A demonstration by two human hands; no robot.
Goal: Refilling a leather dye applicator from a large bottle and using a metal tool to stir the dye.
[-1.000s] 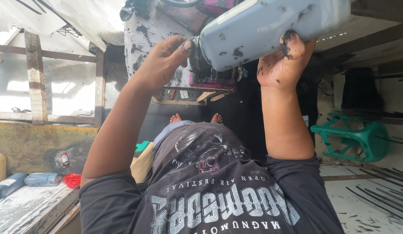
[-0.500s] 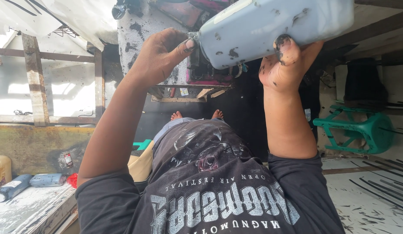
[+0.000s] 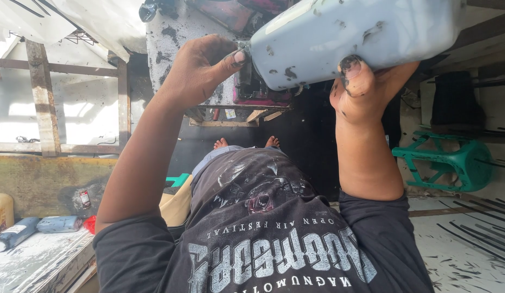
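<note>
Two bare, grease-stained hands hold one large grey plastic jug, tipped on its side above the person's lap. Right hand is cupped under the jug's body, thumb pressed against its smudged side. Left hand is curled at the neck end, thumb on the spout; whether it pinches a cap cannot be told. What the jug contains is hidden by its opaque wall. Below sits one red machine on a stained white bench. One green plastic stool lies toppled at right. Two small bottles lie at lower left beside one yellow container.
</note>
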